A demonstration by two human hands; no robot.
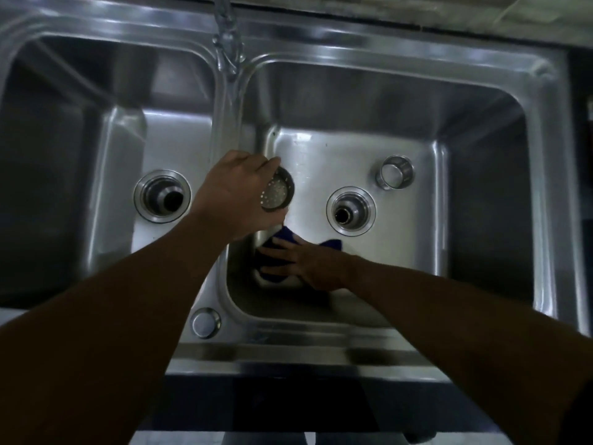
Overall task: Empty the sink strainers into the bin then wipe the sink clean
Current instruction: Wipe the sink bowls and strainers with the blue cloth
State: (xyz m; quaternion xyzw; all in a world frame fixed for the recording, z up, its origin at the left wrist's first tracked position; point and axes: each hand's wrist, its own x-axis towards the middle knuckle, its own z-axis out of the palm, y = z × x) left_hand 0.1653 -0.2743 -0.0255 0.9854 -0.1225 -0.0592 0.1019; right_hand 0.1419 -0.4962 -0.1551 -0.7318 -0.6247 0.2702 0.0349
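I look straight down into a steel double sink [321,335]. My left hand [237,194] holds a round perforated strainer [277,192] above the divider between the two basins. My right hand [298,260] lies flat, fingers spread, pressing a dark blue cloth [332,244] onto the front left floor of the right basin. A second strainer [395,172] stands on the right basin floor behind its open drain [350,210]. The left basin's drain [162,195] is open too.
The tap [227,43] rises at the back over the divider. A round metal cap [205,322] sits on the front rim. A marble counter edge [417,11] runs behind the sink. Below the front rim the floor is dark.
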